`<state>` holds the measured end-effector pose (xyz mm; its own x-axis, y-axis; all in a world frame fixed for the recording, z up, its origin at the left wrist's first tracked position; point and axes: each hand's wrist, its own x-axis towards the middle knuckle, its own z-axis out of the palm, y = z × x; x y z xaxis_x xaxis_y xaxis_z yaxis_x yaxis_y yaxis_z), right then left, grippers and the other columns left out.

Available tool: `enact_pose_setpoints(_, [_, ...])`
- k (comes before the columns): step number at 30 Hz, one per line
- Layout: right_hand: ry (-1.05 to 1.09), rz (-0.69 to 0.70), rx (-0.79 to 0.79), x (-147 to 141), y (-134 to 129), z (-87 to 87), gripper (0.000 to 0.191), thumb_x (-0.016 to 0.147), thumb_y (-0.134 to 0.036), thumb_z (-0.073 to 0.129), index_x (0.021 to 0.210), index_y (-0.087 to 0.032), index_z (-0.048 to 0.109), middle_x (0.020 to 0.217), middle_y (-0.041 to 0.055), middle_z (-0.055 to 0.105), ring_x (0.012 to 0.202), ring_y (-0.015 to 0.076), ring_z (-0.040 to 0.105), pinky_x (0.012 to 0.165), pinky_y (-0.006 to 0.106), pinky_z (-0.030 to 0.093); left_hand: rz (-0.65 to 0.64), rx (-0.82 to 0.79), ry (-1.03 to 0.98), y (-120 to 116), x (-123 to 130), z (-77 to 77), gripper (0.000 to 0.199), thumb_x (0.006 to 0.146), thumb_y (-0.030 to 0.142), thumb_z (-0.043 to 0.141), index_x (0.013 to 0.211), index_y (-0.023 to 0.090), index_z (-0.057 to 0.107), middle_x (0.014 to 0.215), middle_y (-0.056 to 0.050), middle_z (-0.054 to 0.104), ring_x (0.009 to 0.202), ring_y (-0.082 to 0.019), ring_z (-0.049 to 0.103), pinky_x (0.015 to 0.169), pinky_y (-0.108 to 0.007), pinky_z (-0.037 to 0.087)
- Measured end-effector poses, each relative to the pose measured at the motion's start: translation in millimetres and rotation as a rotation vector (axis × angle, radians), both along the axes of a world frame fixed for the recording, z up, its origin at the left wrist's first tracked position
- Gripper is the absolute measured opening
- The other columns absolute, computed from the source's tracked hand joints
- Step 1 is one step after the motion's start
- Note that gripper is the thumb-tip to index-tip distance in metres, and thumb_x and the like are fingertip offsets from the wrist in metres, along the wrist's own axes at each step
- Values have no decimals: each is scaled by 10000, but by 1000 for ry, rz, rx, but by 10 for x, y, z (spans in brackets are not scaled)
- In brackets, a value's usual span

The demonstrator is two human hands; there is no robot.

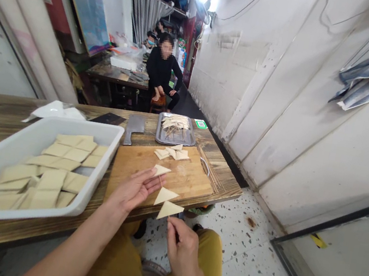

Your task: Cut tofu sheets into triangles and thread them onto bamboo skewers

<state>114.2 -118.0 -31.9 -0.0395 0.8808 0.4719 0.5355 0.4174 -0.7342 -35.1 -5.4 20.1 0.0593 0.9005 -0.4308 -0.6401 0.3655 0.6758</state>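
My right hand [183, 247] is closed around the lower end of a thin wooden skewer [161, 181]. Two pale triangles that look like tofu, a lower one [170, 210] and a middle one [164, 196], are threaded on it. At the skewer's far end, my left hand [136, 189] pinches a third tofu triangle [161, 170] between thumb and fingers, palm turned up. Beyond my left hand, several loose tofu triangles [181, 155] lie on the wooden cutting board [137, 160].
A white tub [101, 175] of square tofu slices [51, 186] stands at left. Behind the board are a cleaver [136, 124] and a metal tray [184, 141] with filled skewers. Bare skewers [215, 167] lie at right. A person in black [162, 70] sits beyond the table.
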Motion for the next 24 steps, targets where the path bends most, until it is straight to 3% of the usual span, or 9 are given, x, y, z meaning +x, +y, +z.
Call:
enact_pose_setpoints(18, [10,-5,-33,21,36,43,253,890,-170,421,818,-154,663,694,45,647,620,152,609,607,219,455,-57,11,58,-65,20,-53,93,812,48,539,834,131,575,823,-108,717,788,-170,695,668,-231,555])
enact_pose_setpoints(24, [17,6,-30,6,46,54,251,885,-163,427,882,-161,678,728,43,668,632,152,619,612,220,461,-32,-14,41,-16,13,-61,53,841,143,533,844,132,585,761,-105,712,698,-173,694,627,-272,565])
